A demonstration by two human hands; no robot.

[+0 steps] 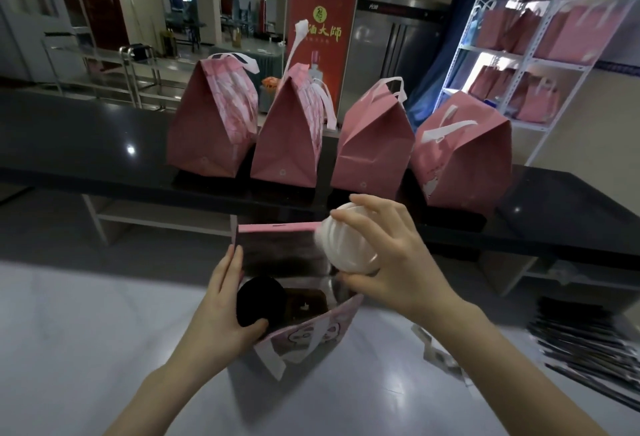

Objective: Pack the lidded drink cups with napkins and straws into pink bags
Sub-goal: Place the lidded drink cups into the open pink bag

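Observation:
An open pink bag (311, 330) stands on the white table in front of me. A cup with a black lid (259, 300) sits inside it on the left. My left hand (221, 311) grips the bag's left rim beside that black lid. My right hand (391, 259) holds a cup with a white lid (343, 245) tilted over the bag's right side, its lower end at the opening.
Several closed pink bags (287, 134) stand in a row on the black counter (86, 144) behind. A pile of black-wrapped straws (588, 349) lies at the right. A white shelf (540, 51) with more pink bags stands at the far right.

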